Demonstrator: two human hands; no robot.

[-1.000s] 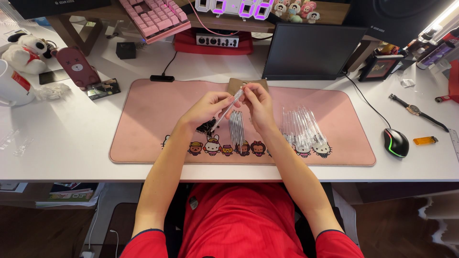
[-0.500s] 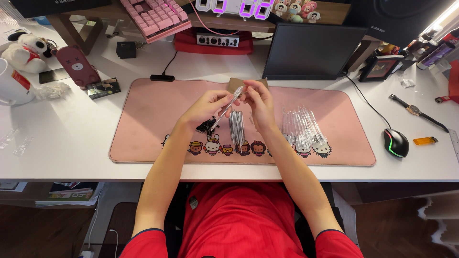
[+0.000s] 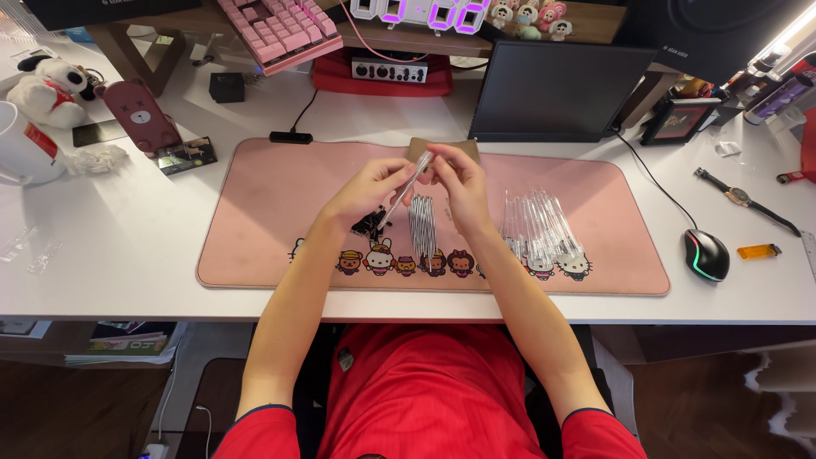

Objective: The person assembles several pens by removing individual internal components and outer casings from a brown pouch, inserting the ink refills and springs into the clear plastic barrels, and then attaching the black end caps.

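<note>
Both hands are working above the pink desk mat [image 3: 272, 212], which is lying on the white counter [image 3: 127, 255]. The left hand [image 3: 367, 191] and the right hand [image 3: 459, 183] are meeting over the mat's upper centre, and both are pinching one slim clear pen tube [image 3: 406, 191] between them.

The tube's long axis is running diagonally, from about 1 o'clock at its upper end to about 7 o'clock at its lower end. The right-hand fingers are closing narrowly on the upper end; the left-hand fingers are closing narrowly on the lower part. Both hands are equally near, since both are touching the tube. How firmly each is gripping cannot be told.

Just below the hands, at about 6 o'clock, a row of striped tubes [image 3: 422, 228] is lying on the mat, long axes running 12 to 6 o'clock. A small cluster of dark parts [image 3: 367, 225] is lying at about 7 o'clock, just beside the left hand. A second, wider row of clear tubes [image 3: 540, 228] is lying at about 4 o'clock from the right hand, nearer that hand than the left.

Well apart at 3 o'clock, a black mouse [image 3: 706, 254] is resting on the counter. A dark screen [image 3: 552, 93] is standing at 1 o'clock.
</note>
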